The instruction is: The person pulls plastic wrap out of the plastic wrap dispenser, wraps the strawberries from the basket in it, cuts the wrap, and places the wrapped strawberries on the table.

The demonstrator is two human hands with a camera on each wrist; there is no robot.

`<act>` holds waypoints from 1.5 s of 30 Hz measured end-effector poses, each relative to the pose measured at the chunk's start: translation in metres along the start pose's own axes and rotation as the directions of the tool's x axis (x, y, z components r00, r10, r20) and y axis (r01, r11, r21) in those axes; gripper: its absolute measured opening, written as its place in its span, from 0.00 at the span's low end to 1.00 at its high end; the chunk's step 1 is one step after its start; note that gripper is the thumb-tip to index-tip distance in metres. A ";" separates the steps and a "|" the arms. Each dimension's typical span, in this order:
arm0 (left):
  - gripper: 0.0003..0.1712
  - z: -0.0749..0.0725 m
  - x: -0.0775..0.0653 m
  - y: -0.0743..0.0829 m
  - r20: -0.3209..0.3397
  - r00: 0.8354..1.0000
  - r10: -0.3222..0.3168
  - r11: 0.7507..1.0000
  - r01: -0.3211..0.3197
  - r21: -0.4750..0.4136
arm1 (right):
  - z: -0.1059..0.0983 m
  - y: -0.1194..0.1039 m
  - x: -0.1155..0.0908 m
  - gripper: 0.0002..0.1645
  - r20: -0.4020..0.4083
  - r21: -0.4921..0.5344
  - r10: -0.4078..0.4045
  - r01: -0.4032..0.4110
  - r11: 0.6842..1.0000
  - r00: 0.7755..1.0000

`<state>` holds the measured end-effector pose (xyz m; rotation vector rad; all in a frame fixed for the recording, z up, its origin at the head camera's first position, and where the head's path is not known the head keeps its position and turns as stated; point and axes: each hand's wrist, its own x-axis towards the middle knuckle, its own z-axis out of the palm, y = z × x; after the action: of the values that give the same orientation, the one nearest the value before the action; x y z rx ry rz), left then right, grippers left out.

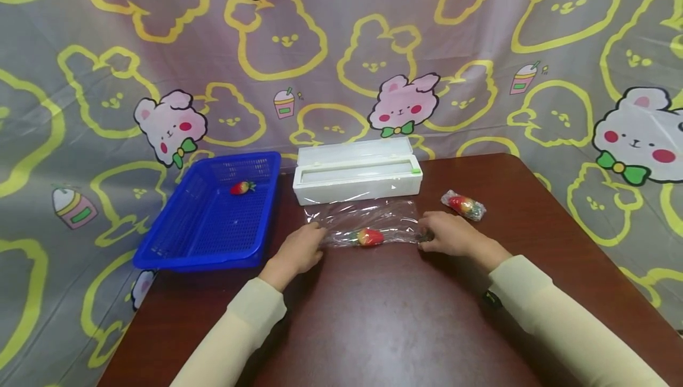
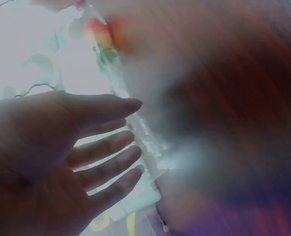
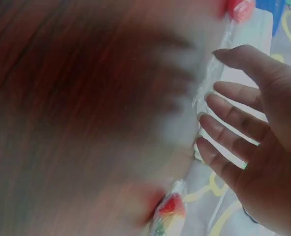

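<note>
A red toy strawberry with green leaves lies at the near edge of a sheet of clear plastic film, and film seems to cover part of it. My left hand is at the film's left end, its thumb apart from the fingers in the left wrist view. At the right end is my right hand; the right wrist view shows its fingers spread and fairly straight beside the film's edge. Whether the fingertips touch the film is hard to tell. A film-wrapped strawberry rests to the right of the right hand.
Behind the film stands a long white box with its lid raised. A blue plastic basket on the left holds another strawberry. All stand on a brown table against a patterned curtain.
</note>
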<state>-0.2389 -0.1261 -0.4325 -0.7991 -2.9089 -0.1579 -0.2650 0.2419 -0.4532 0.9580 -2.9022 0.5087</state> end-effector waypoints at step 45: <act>0.05 0.019 -0.004 -0.022 -0.136 0.988 -0.071 0.959 0.031 -0.280 | 0.010 0.024 0.005 0.03 -0.041 0.211 -0.051 0.059 0.976 0.998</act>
<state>-0.2487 -0.1441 -0.4536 -0.7147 -2.8054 -0.6149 -0.2823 0.2539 -0.4687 1.0378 -2.8233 0.8366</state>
